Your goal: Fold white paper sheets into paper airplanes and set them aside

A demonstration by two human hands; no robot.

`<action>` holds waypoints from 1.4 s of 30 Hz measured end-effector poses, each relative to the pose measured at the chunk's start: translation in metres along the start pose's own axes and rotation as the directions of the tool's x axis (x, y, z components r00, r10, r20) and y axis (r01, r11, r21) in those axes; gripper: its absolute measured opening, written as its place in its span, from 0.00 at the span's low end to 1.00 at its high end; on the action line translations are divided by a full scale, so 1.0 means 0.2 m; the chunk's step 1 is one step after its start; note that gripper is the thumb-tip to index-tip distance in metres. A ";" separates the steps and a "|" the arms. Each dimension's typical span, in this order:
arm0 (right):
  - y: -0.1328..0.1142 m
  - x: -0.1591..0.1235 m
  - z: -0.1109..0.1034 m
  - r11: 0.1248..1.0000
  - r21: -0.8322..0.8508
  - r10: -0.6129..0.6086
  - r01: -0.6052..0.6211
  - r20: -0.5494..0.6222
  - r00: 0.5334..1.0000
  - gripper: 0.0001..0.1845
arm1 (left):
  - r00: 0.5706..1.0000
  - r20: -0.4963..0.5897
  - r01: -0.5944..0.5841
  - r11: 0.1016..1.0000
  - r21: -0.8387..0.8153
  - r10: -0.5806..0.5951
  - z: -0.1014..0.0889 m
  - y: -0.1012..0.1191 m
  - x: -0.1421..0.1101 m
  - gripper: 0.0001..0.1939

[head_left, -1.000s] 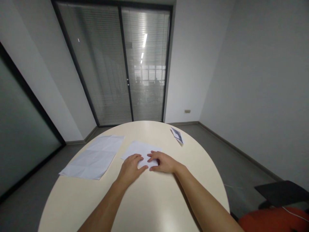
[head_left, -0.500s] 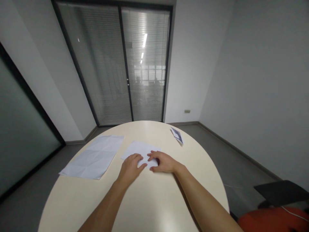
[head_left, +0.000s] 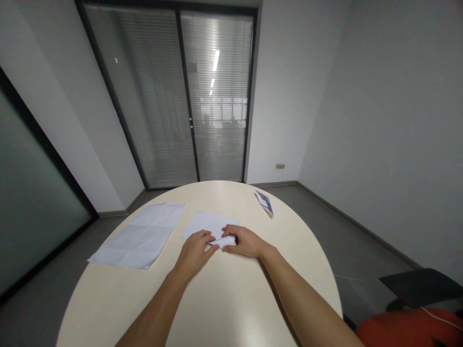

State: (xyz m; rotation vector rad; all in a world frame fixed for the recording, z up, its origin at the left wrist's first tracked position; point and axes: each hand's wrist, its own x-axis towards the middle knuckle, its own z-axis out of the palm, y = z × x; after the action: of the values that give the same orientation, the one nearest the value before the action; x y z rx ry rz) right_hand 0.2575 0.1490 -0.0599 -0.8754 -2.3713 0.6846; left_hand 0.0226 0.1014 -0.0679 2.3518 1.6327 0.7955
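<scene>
A white sheet of paper lies on the round table, its near edge lifted and folded over between my hands. My left hand has its thumb and fingers closed on the left part of the folded edge. On the right part, my right hand pinches the same fold, thumb on the near side and fingers on the far side. Both hands hide the ends of the fold.
Creased white sheets lie at the left of the cream table. A small folded printed paper rests near the far right edge. A red chair seat stands at the lower right, beyond the table.
The near edge of the paper has been raised and now shows as a folded strip between my hands. My fingers have closed in on it; the other papers stay put.
</scene>
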 end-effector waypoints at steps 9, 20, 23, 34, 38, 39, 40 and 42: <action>0.00 0.00 -0.01 0.996 -0.044 0.071 -0.073 -0.051 0.996 0.21 | 1.000 -0.004 0.027 0.999 -0.034 -0.027 0.00 0.00 0.00 0.12; -0.04 0.01 -0.01 0.990 -0.046 0.126 -0.130 -0.087 0.988 0.20 | 1.000 -0.002 0.020 0.998 -0.067 -0.020 -0.01 0.00 0.01 0.17; -0.05 0.00 -0.02 0.994 -0.005 0.113 -0.113 -0.083 0.990 0.19 | 0.999 -0.023 0.026 0.997 -0.071 -0.028 -0.01 -0.01 0.01 0.18; -0.03 0.01 -0.01 0.988 0.039 0.153 -0.149 -0.154 0.976 0.17 | 0.995 -0.092 0.016 0.997 -0.075 -0.022 0.01 -0.02 0.01 0.15; -0.01 0.02 0.00 0.982 -0.020 0.179 -0.186 -0.189 0.966 0.15 | 0.995 -0.094 0.006 0.997 -0.082 -0.014 0.01 -0.01 0.01 0.14; -0.01 0.02 0.00 0.981 -0.026 0.183 -0.192 -0.203 0.962 0.15 | 0.996 -0.093 0.008 0.997 -0.079 -0.016 0.01 -0.01 0.01 0.13; 0.00 0.02 0.01 0.979 -0.029 0.190 -0.201 -0.216 0.958 0.15 | 0.995 -0.093 0.013 0.997 -0.076 -0.020 0.01 -0.01 0.01 0.13; 0.01 0.02 0.01 0.974 -0.029 0.210 -0.223 -0.234 0.949 0.16 | 0.995 -0.097 0.027 0.997 -0.072 -0.034 0.02 -0.02 0.01 0.12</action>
State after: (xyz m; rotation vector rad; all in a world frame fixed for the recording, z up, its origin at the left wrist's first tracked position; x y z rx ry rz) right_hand 0.2539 0.1535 -0.0622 -1.1852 -2.1166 0.5682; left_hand 0.0225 0.1053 -0.0722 2.2683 1.6450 0.9603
